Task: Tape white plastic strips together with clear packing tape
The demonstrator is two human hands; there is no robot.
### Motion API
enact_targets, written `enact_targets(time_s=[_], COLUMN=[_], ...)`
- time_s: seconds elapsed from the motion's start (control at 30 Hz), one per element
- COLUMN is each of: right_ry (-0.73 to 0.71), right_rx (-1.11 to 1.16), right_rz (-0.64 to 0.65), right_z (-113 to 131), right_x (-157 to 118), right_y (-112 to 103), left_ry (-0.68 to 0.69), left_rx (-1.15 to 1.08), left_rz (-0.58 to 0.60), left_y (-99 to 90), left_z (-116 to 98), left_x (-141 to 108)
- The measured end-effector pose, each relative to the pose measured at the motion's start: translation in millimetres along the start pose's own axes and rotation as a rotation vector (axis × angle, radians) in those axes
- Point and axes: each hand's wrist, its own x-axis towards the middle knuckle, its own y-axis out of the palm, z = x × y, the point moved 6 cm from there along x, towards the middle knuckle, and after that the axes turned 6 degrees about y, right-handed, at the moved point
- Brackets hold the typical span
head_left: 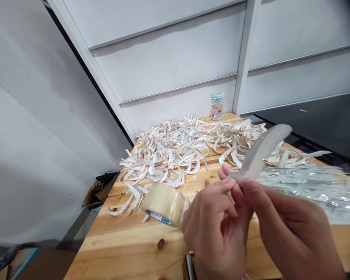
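Translucent strip (261,151) is raised above the near right of the table, and its narrow lower end is pinched between the two hands while its wider end is left free, pointing far and right. At the near left, a cardboard box (43,264) is seen on the floor, and a dark bag (106,178) is seen farther along, beyond the table's left edge. Wooden table (125,249) runs away from the viewer, and a heap of white curved strips (166,155) is spread over its far part, seemingly laid loose so that pieces can be picked out. Nearer, a roll of clear tape (163,204) is stood on its side, just beside the left hand (212,221), apparently kept within easy reach. A small bottle with a blue cap (217,107) is placed at the far edge, against the wall panels (175,66). The left hand is closed, with the strip gripped between thumb and fingers. A metal handle (189,268) is cut off by the near edge of the view, so it cannot be named. The right hand (286,221) is also closed on the strip, thumb and fingers pressing from either side, which seems to hold it steady for inspection. Clear strips (303,186) are laid in a flatter, more orderly spread at the right, below a black surface (309,124).
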Motion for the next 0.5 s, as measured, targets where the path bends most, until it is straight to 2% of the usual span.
enact_targets(time_s=[0.17, 0.33, 0.5], right_ry=[0.073, 0.15, 0.169], right_rx=[0.188, 0.289, 0.288], right_rz=[-0.06, -0.124, -0.193], right_z=[-13, -29, -19], right_x=[2, 3, -3], right_y=[-2, -9, -8], left_ry=[-0.079, -0.22, -0.202], left_rx=[-0.017, -0.259, -0.292], left_rz=[-0.107, -0.222, -0.228], left_y=[3.3, 5.3, 2.7], left_z=[3, 8, 9], left_x=[-8, -9, -4])
